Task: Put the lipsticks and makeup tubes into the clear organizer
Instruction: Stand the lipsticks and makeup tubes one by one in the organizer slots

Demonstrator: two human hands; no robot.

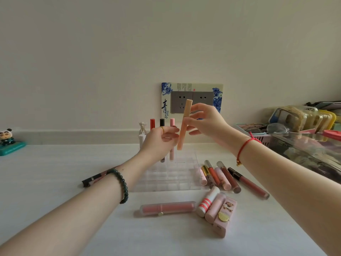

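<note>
Clear organizer: see-through, gridded into small compartments, set on the surface mid-frame, below the raised hands. In its far row, upright: white tube, red lipstick, black-capped tube, pink tube. Nearer compartments look unfilled.

Peach tube: slim, matte, one colour end to end, tilted slightly, held in the air above the organizer's far side. Right hand pinching it around the upper middle, thumb against fingers, remaining fingers spread loose. Left hand just beside the lower half, fingers curled, gold ring showing; cannot tell whether gripping the tube or only touching it.

Loose on the surface, right of the organizer: fan of lip glosses, pinks and browns, silver and gold caps, touching one another; long dark-red gloss at the outer edge. In front: clear-cased red tube lying crosswise; striped white tube and pink boxed lipstick side by side. Left: dark tubes, partly hidden by the left forearm.

Surface white, pale grain. Far right, pink basket of glasses and cases. Cream wall behind, blue-and-white socket plate directly beyond the hands. Panda figurine far left, against the wall.
</note>
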